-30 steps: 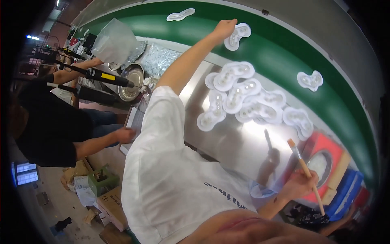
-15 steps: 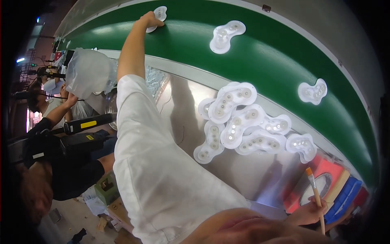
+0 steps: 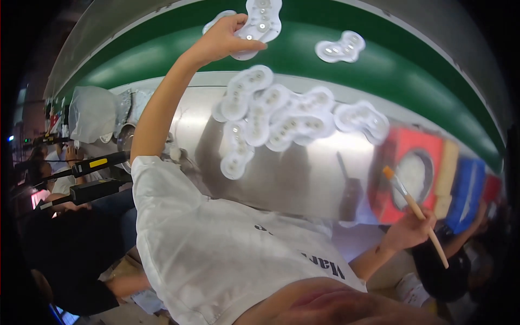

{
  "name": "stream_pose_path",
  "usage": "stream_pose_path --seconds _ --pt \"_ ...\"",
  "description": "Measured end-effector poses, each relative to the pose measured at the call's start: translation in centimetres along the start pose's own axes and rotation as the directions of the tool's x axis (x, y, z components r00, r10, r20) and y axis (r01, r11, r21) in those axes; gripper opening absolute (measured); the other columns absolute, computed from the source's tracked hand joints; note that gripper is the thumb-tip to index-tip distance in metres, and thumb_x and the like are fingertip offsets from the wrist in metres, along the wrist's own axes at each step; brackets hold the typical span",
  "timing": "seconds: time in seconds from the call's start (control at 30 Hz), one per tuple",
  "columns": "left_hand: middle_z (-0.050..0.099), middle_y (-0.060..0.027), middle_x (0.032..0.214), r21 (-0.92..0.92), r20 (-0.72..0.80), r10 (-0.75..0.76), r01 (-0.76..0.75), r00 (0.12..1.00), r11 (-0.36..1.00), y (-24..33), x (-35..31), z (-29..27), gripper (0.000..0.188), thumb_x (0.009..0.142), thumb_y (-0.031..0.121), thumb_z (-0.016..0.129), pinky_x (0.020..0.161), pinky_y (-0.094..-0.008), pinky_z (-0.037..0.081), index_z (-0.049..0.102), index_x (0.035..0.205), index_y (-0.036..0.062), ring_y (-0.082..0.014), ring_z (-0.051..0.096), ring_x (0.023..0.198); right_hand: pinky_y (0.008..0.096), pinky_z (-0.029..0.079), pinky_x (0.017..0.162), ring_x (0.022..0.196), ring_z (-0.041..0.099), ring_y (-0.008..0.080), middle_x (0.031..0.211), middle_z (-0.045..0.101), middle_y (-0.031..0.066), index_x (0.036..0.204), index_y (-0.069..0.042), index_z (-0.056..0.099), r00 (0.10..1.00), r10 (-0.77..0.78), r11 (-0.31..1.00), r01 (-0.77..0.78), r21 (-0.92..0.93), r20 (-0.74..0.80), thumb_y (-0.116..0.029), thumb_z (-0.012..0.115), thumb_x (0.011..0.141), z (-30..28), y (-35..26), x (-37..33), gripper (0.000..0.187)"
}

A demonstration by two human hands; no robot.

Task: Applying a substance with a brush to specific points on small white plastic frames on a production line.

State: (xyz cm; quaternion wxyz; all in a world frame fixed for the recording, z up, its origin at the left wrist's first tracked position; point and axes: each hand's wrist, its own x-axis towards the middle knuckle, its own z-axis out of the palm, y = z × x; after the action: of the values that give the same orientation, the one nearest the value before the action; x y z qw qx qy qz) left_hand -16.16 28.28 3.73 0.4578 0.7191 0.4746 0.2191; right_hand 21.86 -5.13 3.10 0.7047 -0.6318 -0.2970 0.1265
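My left hand (image 3: 223, 39) reaches out over the green belt (image 3: 179, 51) and pinches a white, curved, lobed plastic piece (image 3: 264, 20) between thumb and fingers. Small round discs run along that piece. Part of another white piece (image 3: 215, 20) shows behind the hand. My right hand (image 3: 414, 228), at the lower right, is closed round the wooden handle of a paintbrush (image 3: 407, 200). Its orange-brown bristles point up, in front of a round opening (image 3: 414, 173) with white material inside, set in a red box (image 3: 384, 179).
On the metal table (image 3: 276, 189), a heap of similar white pieces (image 3: 257, 116) overlaps beside the belt. One more piece (image 3: 341, 47) lies on the belt. A blue bin (image 3: 467, 189) stands past the red box. Co-workers are at the left, near a clear plastic bag (image 3: 92, 116).
My left hand has moved right and nearer, with a white piece now in its grip. My right hand has raised the brush beside the red box. The whole view has shifted.
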Motion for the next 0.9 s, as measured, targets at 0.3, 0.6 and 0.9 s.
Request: stream_pose_path --seconds 0.3,0.6,0.9 --pt "0.061 -0.0125 0.099 0.048 -0.028 0.294 -0.293 0.955 0.955 7.3 -4.0 9.6 0.048 0.074 0.029 0.068 0.077 -0.0318 0.049 0.053 0.106 -0.0030 -0.0201 0.059 0.085 0.0271 0.042 0.059 0.065 0.053 0.0184 0.072 0.055 0.0124 0.087 0.002 0.051 1.000 0.011 0.998 -0.009 0.064 -0.021 -0.031 0.039 0.093 -6.1 0.0 -0.8 0.035" --pt "0.061 -0.0129 0.103 0.045 -0.047 0.252 -0.250 0.967 0.967 6.6 -8.1 12.3 0.056 0.063 0.026 0.082 0.084 -0.0323 0.046 0.053 0.102 -0.0006 -0.0213 0.058 0.099 0.0277 0.041 0.057 0.064 0.053 0.0183 0.069 0.055 0.0125 0.088 0.003 0.053 1.000 0.010 0.989 -0.007 0.148 -0.016 -0.028 0.039 0.092 -6.8 0.6 -1.2 0.034" --pt "0.060 -0.0137 0.102 0.236 -0.100 0.209 -0.181 0.973 0.955 4.9 -9.0 13.4 0.059 0.065 0.029 0.081 0.083 -0.0320 0.047 0.052 0.107 -0.0009 -0.0213 0.059 0.096 0.0280 0.042 0.055 0.059 0.052 0.0188 0.067 0.057 0.0131 0.085 0.003 0.054 0.999 0.027 0.986 -0.020 0.165 -0.041 -0.026 0.040 0.092 -6.9 0.5 -1.9 0.033"
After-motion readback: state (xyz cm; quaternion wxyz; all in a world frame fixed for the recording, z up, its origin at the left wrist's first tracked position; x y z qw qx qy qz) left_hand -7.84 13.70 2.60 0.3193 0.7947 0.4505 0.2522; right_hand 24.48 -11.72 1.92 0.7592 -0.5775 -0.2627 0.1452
